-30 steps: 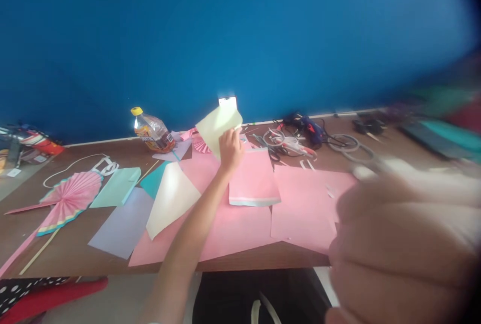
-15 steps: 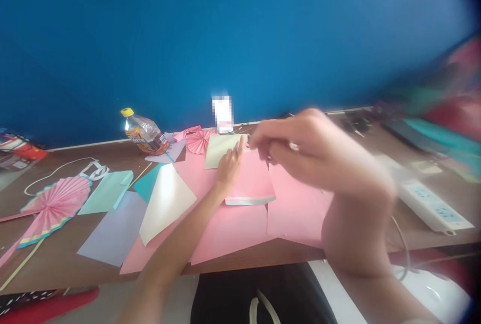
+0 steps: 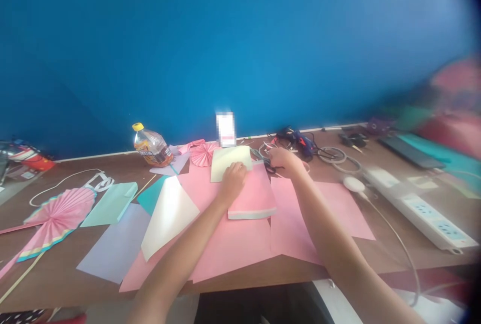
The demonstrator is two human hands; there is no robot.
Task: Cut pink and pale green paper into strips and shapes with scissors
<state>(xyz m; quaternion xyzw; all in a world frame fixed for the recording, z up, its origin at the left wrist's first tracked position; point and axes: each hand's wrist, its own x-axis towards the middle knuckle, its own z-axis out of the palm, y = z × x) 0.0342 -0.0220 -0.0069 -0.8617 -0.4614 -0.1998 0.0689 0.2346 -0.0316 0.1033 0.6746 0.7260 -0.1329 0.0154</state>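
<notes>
My left hand (image 3: 233, 181) rests with curled fingers on the lower right part of a pale yellow sheet (image 3: 221, 163). Under and beside it is a pink folded piece with a white-edged border (image 3: 251, 196). My right hand (image 3: 284, 159) reaches to the clutter right of the yellow sheet, its fingers bent down at some small dark items; what they hold, if anything, is too small to make out. Larger pink sheets (image 3: 233, 249) lie beneath. A small pleated pink fan (image 3: 203, 154) sits behind, left of the yellow sheet.
A bottle with a yellow cap (image 3: 152, 148) leans at the back left. A large pleated fan (image 3: 56, 216) and green, lilac and white sheets (image 3: 167, 216) lie left. A dark blue tool (image 3: 303, 144), cables and a power strip (image 3: 424, 211) are on the right.
My right hand has moved away from above the pink piece to the items at the back of the table. My left hand's fingers have curled. The view has shifted slightly.
</notes>
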